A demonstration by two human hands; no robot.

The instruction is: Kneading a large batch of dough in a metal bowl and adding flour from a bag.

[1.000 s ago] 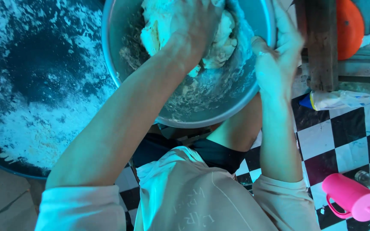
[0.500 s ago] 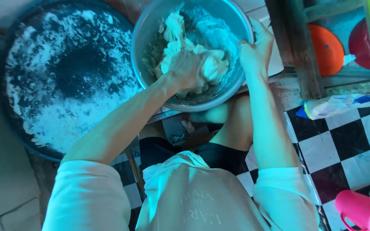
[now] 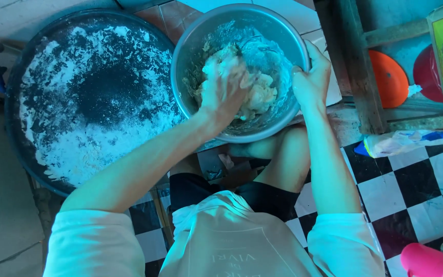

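Left forearm stretched bare from a pale short sleeve, angled up and to the right, wrist bent downward, left hand (image 3: 225, 84) flour-dusted, fingers curled and pressed knuckles-up into soft matter beneath the palm. Right forearm running almost straight up from the other pale sleeve, elbow tucked beside a raised bare knee, right hand (image 3: 312, 77) clamped as a firm grip, thumb hooked over on the inner side, fingers wrapped down the outer side. Both hands near each other, not touching.

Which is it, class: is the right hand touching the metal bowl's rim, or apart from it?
Touching. The head view shows the right hand wrapped over the rim of the metal bowl.
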